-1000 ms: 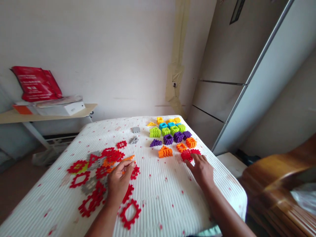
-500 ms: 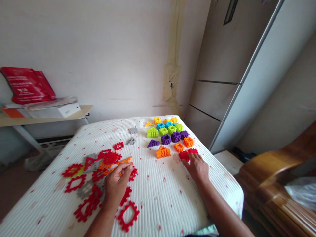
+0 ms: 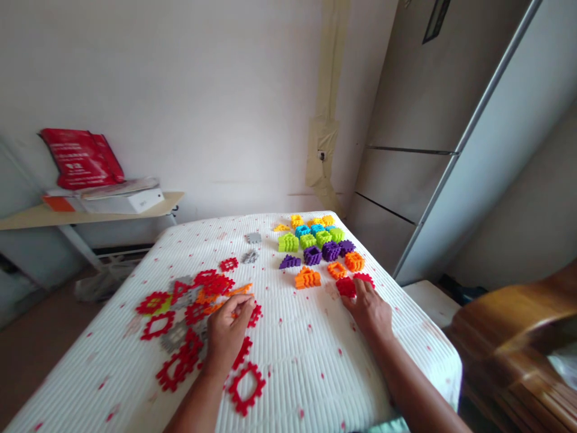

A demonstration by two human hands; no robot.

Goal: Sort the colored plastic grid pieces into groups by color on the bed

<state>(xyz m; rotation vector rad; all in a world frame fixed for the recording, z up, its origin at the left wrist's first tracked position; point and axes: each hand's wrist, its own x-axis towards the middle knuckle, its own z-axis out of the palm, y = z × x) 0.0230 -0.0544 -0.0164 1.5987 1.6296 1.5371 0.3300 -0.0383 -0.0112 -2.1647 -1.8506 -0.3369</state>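
My left hand [image 3: 226, 334] rests on a scatter of flat red, grey and orange interlocking pieces [image 3: 189, 307] on the white quilted table [image 3: 293, 361]; its fingers are pinched on a red piece [image 3: 255, 313]. A red square ring piece [image 3: 246, 388] lies just right of my wrist. My right hand [image 3: 369, 310] lies flat with fingertips on a red stack [image 3: 346, 286]. Beyond it stand sorted stacks: orange [image 3: 308, 278], purple [image 3: 312, 255], green [image 3: 288, 242], blue [image 3: 303, 230] and yellow [image 3: 296, 220].
Two grey pieces [image 3: 251, 246] lie near the table's middle back. A side shelf [image 3: 90, 210] at the left holds a red bag [image 3: 81, 157] and a white box. A wardrobe [image 3: 451, 138] stands at the right, wooden furniture [image 3: 518, 337] beside the table.
The hands have stayed almost still on their pieces; only the camera view has shifted slightly sideways and back.
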